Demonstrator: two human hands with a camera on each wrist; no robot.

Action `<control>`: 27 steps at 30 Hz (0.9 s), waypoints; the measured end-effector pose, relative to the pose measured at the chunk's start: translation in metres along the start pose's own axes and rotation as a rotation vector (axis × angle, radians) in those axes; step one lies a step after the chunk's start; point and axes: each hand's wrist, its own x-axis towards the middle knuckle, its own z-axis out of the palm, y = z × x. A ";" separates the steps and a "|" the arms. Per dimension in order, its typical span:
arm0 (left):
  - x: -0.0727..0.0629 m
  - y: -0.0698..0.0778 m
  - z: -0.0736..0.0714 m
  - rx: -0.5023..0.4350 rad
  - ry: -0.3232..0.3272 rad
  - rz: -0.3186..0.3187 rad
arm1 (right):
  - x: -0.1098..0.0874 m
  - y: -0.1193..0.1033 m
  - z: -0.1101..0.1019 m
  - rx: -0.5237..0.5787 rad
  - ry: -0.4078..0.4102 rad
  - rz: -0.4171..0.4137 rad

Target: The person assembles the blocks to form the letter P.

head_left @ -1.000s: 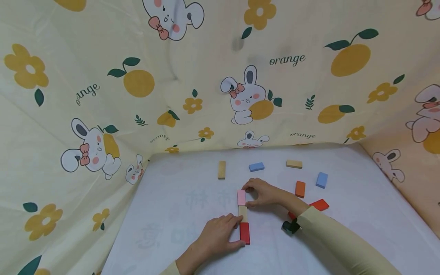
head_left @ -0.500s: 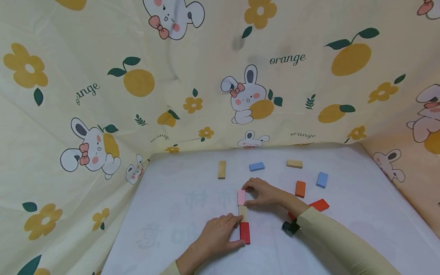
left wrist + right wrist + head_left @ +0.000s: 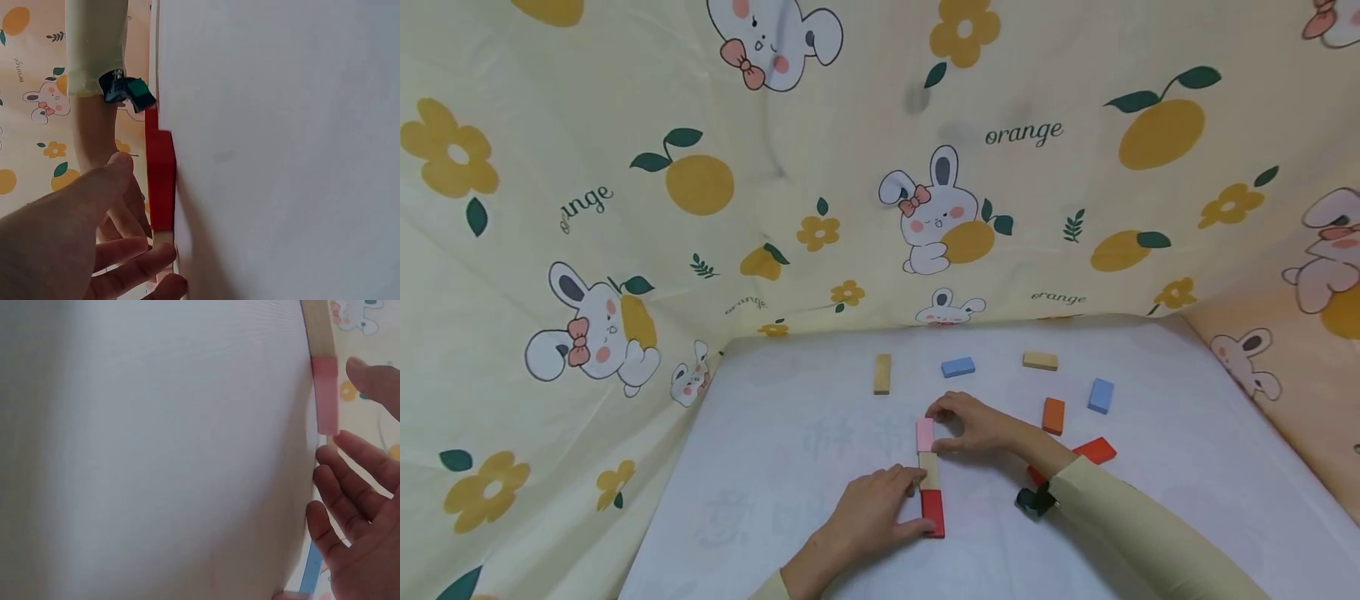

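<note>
Three blocks lie end to end in a row: a red block (image 3: 932, 510) nearest, a tan block (image 3: 928, 471) in the middle and a pink block (image 3: 924, 434) at the far end. My left hand (image 3: 872, 510) rests along the row's left side, fingertips against the tan block and thumb by the red one's near end. In the left wrist view a gap shows between thumb and red block (image 3: 161, 181). My right hand (image 3: 973, 423) has its index fingertip at the pink block's (image 3: 326, 397) far end. Its thumb stands a little off that block in the right wrist view.
Beyond the row lie a tan block (image 3: 882, 374), a blue block (image 3: 958, 367) and another tan block (image 3: 1040, 361). To the right are a blue block (image 3: 1101, 396), an orange block (image 3: 1053, 416) and a red block (image 3: 1095, 451). A patterned cloth (image 3: 850, 108) hangs behind the white table (image 3: 760, 442).
Both hands and the row of blocks keep their places. Only the head view has shifted slightly.
</note>
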 end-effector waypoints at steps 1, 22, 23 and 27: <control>0.001 -0.001 0.000 -0.006 0.001 -0.007 | -0.001 0.000 -0.001 0.008 0.011 0.001; 0.027 -0.023 -0.010 -0.052 0.011 0.004 | -0.002 0.013 -0.018 -0.015 0.382 0.252; 0.027 -0.023 -0.010 -0.058 0.010 0.007 | -0.001 0.013 -0.018 -0.012 0.394 0.279; 0.029 -0.024 -0.008 -0.062 -0.003 0.015 | 0.003 0.013 -0.020 0.022 0.423 0.379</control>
